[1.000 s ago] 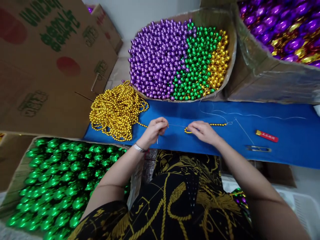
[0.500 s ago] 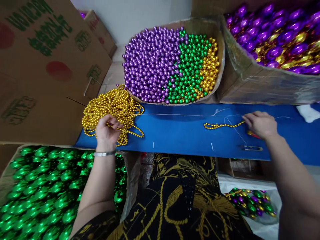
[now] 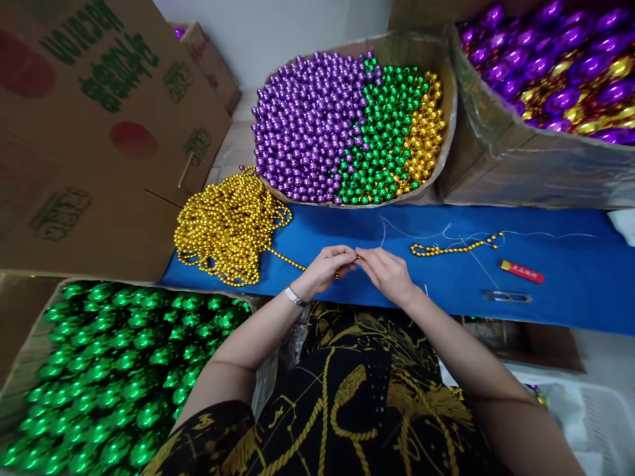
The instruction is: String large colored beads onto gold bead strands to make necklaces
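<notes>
Gold bead strands lie in a heap (image 3: 225, 228) at the left of the blue table. From the heap a strand of gold beads (image 3: 286, 260) runs right to my left hand (image 3: 325, 268), whose fingers are closed on it. A few beads hang below those fingers. My right hand (image 3: 387, 272) pinches at the tip of the same strand, fingertips against the left ones; the exact grip is partly hidden. Right of both hands, a short looped gold bead string (image 3: 449, 249) lies on the cloth with thin white thread (image 3: 419, 236) around it.
Behind the table stand a box of purple, green and gold beads (image 3: 449, 135) and a box of larger purple and gold ones (image 3: 536, 175). A red lighter (image 3: 523, 272) and thread snips (image 3: 507, 296) lie right. Large green beads (image 3: 124, 370) fill a lower-left box.
My left hand has moved right from the heap, drawing a gold strand along. My right hand has let go of the short bead string and come left to meet it.
</notes>
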A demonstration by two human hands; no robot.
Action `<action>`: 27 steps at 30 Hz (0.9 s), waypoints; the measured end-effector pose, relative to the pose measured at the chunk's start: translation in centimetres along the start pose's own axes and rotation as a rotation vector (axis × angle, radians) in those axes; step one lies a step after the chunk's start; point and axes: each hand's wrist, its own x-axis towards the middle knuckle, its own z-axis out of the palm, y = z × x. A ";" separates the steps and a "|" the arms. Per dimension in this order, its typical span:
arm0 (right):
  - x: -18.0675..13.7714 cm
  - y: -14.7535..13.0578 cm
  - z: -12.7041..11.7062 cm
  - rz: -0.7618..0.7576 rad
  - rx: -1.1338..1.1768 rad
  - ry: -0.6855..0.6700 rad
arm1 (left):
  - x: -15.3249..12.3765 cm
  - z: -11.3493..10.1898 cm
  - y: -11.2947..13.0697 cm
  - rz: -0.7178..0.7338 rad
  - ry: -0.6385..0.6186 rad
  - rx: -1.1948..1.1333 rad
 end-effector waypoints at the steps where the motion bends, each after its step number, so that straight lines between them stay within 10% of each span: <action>1: -0.2 0.5 0.0 -0.007 -0.034 -0.013 | -0.1 -0.4 0.0 -0.020 -0.022 0.038; 8: -4.2 6.1 -4.2 0.106 -0.299 -0.023 | -1.6 -6.1 1.5 0.174 0.061 0.796; 16: -10.3 14.8 -9.8 0.471 -0.444 -0.009 | -4.2 -15.8 4.4 0.109 0.878 1.302; 22: -12.4 16.1 -11.0 0.672 -0.145 0.219 | -4.1 -15.9 5.2 0.067 1.078 1.491; 27: -16.3 16.6 -12.1 0.976 0.065 0.529 | -4.2 -14.0 4.8 -0.022 0.938 1.634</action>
